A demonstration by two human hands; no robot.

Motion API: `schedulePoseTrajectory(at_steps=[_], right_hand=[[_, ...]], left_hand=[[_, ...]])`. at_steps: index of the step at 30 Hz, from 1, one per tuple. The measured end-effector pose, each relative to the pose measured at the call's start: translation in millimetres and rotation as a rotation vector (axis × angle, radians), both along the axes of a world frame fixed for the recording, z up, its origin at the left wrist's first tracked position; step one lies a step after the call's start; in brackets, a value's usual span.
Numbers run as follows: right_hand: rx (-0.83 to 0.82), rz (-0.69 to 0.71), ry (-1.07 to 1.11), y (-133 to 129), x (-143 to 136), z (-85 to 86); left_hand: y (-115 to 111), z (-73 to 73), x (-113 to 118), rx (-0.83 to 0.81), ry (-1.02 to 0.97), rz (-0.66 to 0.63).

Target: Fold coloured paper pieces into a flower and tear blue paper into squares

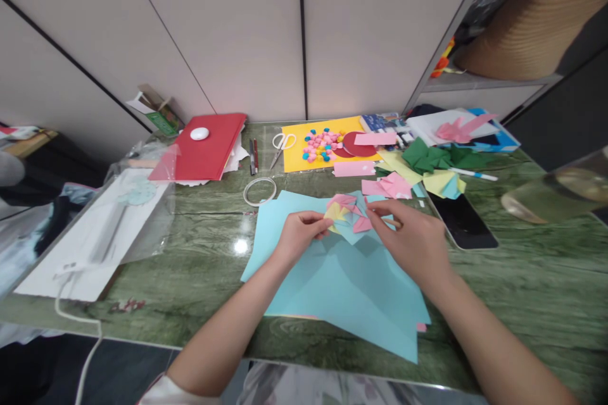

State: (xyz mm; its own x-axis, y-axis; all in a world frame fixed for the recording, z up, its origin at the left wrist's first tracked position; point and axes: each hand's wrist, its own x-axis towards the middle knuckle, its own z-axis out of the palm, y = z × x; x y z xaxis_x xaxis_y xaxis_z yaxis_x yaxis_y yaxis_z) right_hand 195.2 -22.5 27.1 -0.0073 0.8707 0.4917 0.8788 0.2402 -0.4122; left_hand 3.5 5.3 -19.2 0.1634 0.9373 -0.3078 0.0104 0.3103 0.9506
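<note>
The folded paper piece (352,218), pink, yellow and pale blue, sits between the two hands, above the blue sheets (342,294); whether it touches them is hard to tell. The left hand (300,234) is nearly closed, thumb and forefinger pinching the yellow part at its left edge. The right hand (418,243) is curled with its fingertips at the opposite edge; a slim stick-like object (390,222) shows under its fingers, and I cannot tell whether those fingertips grip the paper, the stick or both. Judging by its look, the piece should weigh next to nothing, crisp along the creases where layers stack, yet floppy and easily dented at the single-layer points. It is probably not slippery, though a hard squeeze could crush the raised folds and a sideways tug could tear or unfold them. The best hold is likely a light pinch on the thicker, layered edge, as on the left hand's side, leaving the petal-like centre free. Just beyond the right hand's fingertips lies another pink folded paper (393,186), probably as delicate, and a phone (464,221) rests just beside that hand, on its outer side.
</note>
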Motion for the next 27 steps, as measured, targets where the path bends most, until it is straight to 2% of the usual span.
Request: schedulePoseTrajectory(at_steps=[10, 20, 27], right_hand=[[-0.012, 0.002, 0.013, 0, -1, 0.7], [0.002, 0.015, -0.004, 0, -1, 0.0], [-0.003, 0.029, 0.007, 1, -1, -0.9]], left_hand=[[-1, 11.8, 4, 0.064, -0.012, 0.140], [-1, 9.7, 4, 0.030, -0.008, 0.118], [-3, 19.1, 3, 0.052, 0.015, 0.098]])
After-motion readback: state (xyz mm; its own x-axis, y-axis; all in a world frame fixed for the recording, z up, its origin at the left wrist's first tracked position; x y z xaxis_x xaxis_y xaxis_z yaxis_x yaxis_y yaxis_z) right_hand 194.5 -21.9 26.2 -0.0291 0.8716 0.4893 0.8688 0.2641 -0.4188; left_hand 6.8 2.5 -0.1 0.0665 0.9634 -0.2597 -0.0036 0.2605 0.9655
